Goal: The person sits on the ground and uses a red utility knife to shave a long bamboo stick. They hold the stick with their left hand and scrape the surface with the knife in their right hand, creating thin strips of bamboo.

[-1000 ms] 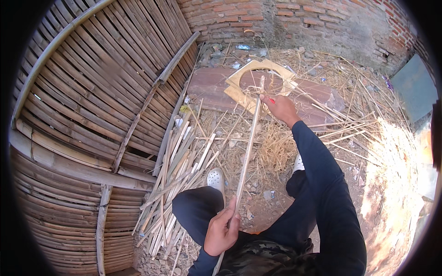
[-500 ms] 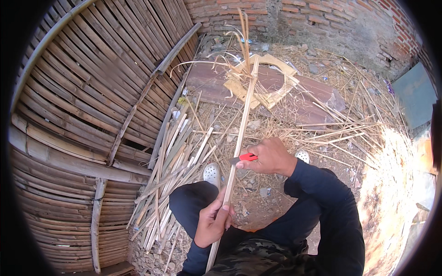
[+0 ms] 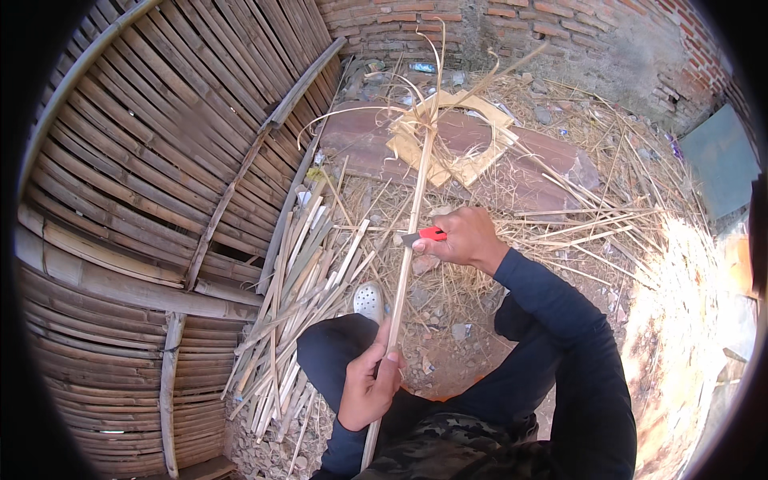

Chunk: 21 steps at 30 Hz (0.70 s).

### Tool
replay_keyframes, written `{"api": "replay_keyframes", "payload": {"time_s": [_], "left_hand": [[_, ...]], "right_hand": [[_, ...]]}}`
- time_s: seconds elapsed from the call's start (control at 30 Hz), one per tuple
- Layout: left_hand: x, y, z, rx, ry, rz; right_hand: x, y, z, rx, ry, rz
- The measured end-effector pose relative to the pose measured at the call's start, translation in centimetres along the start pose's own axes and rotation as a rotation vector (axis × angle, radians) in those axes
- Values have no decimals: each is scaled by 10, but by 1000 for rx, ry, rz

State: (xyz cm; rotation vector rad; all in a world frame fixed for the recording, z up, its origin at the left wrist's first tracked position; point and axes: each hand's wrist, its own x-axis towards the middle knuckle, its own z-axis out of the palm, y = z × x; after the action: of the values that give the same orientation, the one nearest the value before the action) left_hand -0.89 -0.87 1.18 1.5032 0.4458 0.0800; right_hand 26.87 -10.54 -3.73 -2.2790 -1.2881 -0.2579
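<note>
A long pale bamboo strip [image 3: 406,276] runs away from my lap, its far end frayed into curled shavings [image 3: 432,104]. My left hand [image 3: 371,382] is closed around its near part, thumb on top. In my right hand [image 3: 468,238] is a red-handled utility knife [image 3: 432,234], gripped in the fist. Its grey blade lies across the strip, farther along than my left hand, and touches it. Under the frayed end lies a pale board with a round hole [image 3: 484,170], on a brown flat slab [image 3: 352,144].
A pile of split bamboo strips [image 3: 300,296] lies at left beside a bamboo slat wall [image 3: 160,168]. More thin strips [image 3: 592,228] and shavings litter the ground at right. A brick wall [image 3: 552,36] closes the far side; a grey-green panel [image 3: 722,164] leans at right.
My right hand has slid the knife away from me along the strip. Shavings at the far end have shifted, one now sticking out to the right. My left hand keeps its hold.
</note>
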Motion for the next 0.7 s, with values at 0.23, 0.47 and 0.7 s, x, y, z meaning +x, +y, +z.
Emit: {"api": "replay_keyframes", "payload": {"time_s": [0.23, 0.47, 0.7], "left_hand": [[-8, -6, -2, 8, 33, -21], [-11, -9, -5, -70, 23, -30], [-20, -16, 0, -46, 3, -43]], "right_hand": [[-4, -9, 6, 0, -13, -15], [-13, -25, 6, 24, 33, -120], [-15, -6, 7, 50, -37, -19]]}}
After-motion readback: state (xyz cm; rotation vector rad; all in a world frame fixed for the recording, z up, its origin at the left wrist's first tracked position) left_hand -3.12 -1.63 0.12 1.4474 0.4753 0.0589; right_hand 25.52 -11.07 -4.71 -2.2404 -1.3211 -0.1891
